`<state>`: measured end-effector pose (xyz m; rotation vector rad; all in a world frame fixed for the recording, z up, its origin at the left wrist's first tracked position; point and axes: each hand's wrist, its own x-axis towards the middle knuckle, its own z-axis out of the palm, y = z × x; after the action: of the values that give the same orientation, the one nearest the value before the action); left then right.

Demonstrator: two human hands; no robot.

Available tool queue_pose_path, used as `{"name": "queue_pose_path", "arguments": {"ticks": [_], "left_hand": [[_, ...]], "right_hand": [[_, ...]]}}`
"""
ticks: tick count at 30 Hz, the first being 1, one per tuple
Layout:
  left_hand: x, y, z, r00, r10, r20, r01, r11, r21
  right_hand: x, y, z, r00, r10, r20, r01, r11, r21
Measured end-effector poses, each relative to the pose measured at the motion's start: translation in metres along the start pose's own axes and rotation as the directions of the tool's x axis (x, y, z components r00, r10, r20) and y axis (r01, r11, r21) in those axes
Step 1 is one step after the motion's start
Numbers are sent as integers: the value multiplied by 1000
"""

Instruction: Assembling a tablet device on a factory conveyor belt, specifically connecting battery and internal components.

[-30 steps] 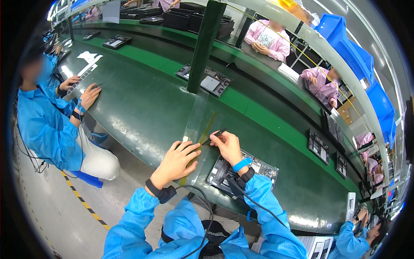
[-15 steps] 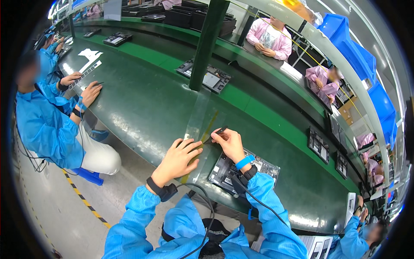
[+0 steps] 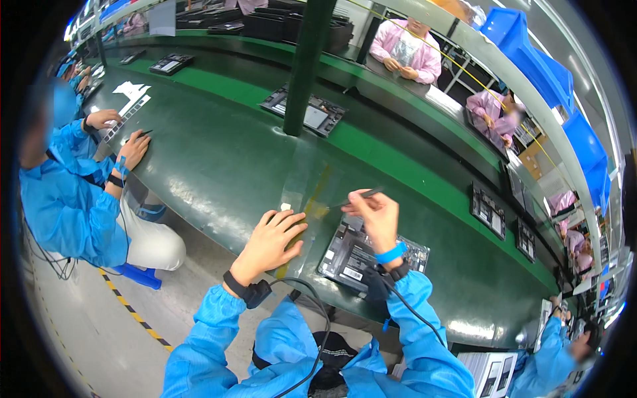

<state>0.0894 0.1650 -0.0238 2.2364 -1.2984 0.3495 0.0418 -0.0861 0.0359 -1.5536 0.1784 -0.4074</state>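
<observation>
My left hand (image 3: 271, 240) lies palm down on the green table, fingers spread. Just beyond its fingertips is a small white piece (image 3: 286, 207). My right hand (image 3: 375, 219) is raised above the table and pinches a slim black tweezers-like tool (image 3: 369, 194), whose thin end points left toward the yellow tape strip (image 3: 318, 190). Below and partly behind my right hand and wrist sits an opened laptop base (image 3: 352, 255) with a black battery and exposed boards. A blue band circles my right wrist, and dark cuffs with cables are on both wrists.
A dark green post (image 3: 306, 73) rises from the table beside another opened laptop base (image 3: 322, 114). More laptop bases (image 3: 488, 211) line the green strip at right. At left, a co-worker's hand (image 3: 134, 151) rests near white label sheets (image 3: 136, 99). White boxes (image 3: 488, 371) stand at lower right.
My right hand has moved right and slightly nearer, with the tool tilted flatter, uncovering more of the laptop's left part. My left hand has shifted slightly left.
</observation>
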Motion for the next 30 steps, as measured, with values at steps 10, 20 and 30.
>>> {"name": "queue_pose_path", "arguments": {"ticks": [10,20,30], "left_hand": [[0,48,-19,975,-208,78,221,945,-241],[63,126,26,952,280,125,-239,933,-269],[67,126,44,892,395,220,-353,912,-208]], "right_hand": [[-162,-59,-107,802,-111,-588,124,992,-18],[-179,-10,-90,731,30,-682,-61,998,-22],[-176,7,-85,744,67,-665,-101,995,-12]]}}
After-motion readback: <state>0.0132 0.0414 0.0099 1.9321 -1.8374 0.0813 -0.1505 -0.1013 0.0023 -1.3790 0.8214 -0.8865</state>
